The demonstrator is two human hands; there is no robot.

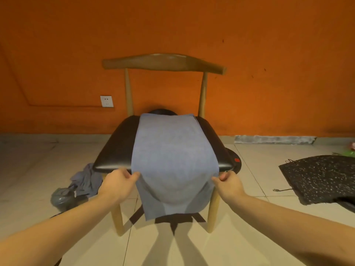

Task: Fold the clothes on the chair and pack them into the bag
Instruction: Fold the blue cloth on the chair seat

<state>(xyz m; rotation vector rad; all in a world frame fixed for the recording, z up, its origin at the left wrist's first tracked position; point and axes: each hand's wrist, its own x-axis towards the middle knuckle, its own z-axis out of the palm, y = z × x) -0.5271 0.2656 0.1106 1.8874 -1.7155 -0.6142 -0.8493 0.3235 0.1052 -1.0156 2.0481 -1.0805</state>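
A light blue garment [172,150] lies flat along the black seat of a wooden chair [117,148], its near end hanging over the front edge. My left hand [119,181] pinches the garment's left edge at the seat's front. My right hand [228,182] pinches its right edge at the same height. A black speckled bag [318,175] lies flat on the floor to the right. A crumpled grey garment [86,181] sits on the floor left of the chair.
An orange wall stands close behind the chair, with a white socket [106,101] low on the left. A dark round object [62,198] lies under the grey garment. A black round base [235,162] shows behind the seat's right corner. Pale floor tiles surround the chair.
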